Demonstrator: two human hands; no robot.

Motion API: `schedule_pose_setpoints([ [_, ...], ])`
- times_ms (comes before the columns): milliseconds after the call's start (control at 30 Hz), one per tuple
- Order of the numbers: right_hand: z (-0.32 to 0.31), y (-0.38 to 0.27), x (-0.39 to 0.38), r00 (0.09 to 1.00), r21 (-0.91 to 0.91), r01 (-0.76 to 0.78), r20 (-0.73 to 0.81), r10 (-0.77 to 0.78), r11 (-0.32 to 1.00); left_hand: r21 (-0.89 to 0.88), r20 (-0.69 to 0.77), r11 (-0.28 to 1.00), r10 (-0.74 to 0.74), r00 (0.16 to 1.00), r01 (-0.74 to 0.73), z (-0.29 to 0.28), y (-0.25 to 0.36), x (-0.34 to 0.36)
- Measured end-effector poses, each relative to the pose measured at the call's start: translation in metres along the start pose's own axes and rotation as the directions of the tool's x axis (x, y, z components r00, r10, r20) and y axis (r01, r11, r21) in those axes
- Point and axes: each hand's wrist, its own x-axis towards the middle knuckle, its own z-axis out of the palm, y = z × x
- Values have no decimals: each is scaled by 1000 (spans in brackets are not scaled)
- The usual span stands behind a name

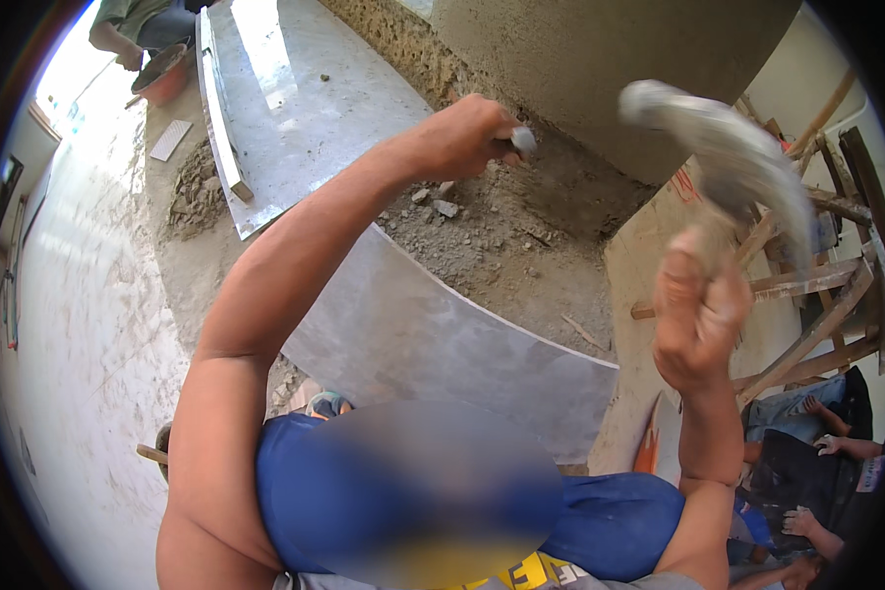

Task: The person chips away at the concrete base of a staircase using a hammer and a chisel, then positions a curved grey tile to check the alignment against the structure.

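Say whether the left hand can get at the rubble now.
Probably yes: the left hand is close to the rubble and nothing visible blocks the way, though it grips a tool it might need to put down first.

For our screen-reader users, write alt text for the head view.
A person's bare right hand holds up a motion-blurred, pale grey hammer-like tool while the left hand grips a grey-ended tool over grey rubble beside a brownish-grey wall. Flat grey slabs border the rubble; at upper left, another person's hand is near a reddish, round bucket.

Grey wall; white floor — stained
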Motion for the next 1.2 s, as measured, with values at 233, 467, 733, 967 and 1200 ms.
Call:
schedule_pose_setpoints([
  [233,-31,-3,3,836,84,-478,349,424,874,-146,-124,958,-264,957,245,-20,10,-25],
  [467,-11,16,-8,980,155,-144,163,118,977,-135,-182,981,-159,970,136,-3,-4,-21],
  [733,-10,-2,3,985,190,-170,59,162,967,-38,-230,999,-40,972,32,1,-3,-11],
  [967,7,6,32,979,-321,-42,176,103,946,-36,-191,996,-86,978,80,4,10,-1],
  [1200,9,-10,37,1000,-101,-5,-10,4,995,-47,-216,999,-19,976,10,7,-3,-2],
])
